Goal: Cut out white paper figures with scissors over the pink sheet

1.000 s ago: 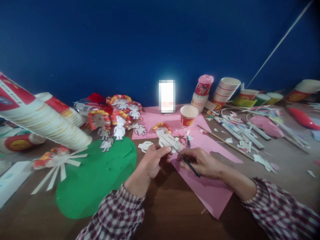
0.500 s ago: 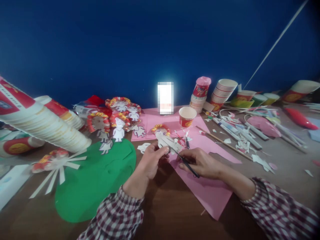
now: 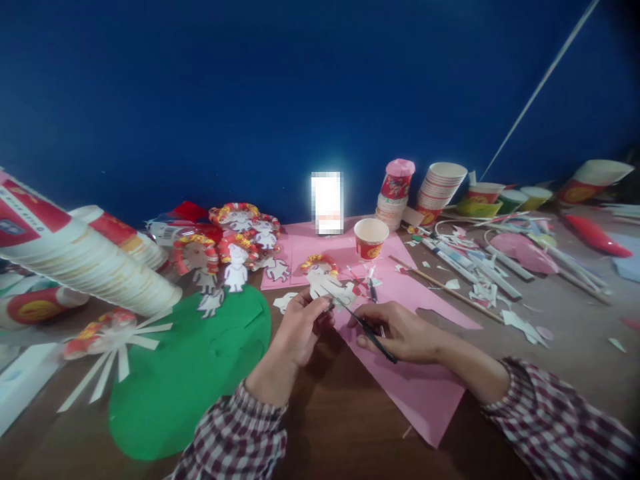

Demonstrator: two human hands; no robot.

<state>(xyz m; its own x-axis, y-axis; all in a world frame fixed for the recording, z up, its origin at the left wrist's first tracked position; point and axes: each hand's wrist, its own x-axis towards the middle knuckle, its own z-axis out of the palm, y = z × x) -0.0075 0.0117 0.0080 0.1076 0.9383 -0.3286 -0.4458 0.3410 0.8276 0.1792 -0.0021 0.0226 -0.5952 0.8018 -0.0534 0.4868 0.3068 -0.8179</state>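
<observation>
My left hand (image 3: 303, 327) pinches a small white paper cutout (image 3: 327, 290) between thumb and fingers. My right hand (image 3: 400, 333) is closed around a pair of scissors (image 3: 373, 337) with black handles. Their thin blades point up and left and meet the cutout just by my left thumb. Behind the cutout, a red-and-yellow ring (image 3: 320, 263) lies on pink paper (image 3: 415, 387). Another white paper piece (image 3: 283, 303) is beside my left hand. A red-and-white paper cup (image 3: 371, 240) stands upright farther back.
At left are a green sheet (image 3: 190, 380), a leaning stack of paper cups (image 3: 100, 253) and a ring with paper strips (image 3: 113, 333). White paper figures (image 3: 235, 267) and red-yellow rings lie behind. Rightward are upright cup stacks (image 3: 443, 190), a stick (image 3: 457, 293), pens and scraps.
The cutout is turned slightly and the scissor blades look more closed on it. Both hands have stayed nearly in place, and the whole view has shifted slightly.
</observation>
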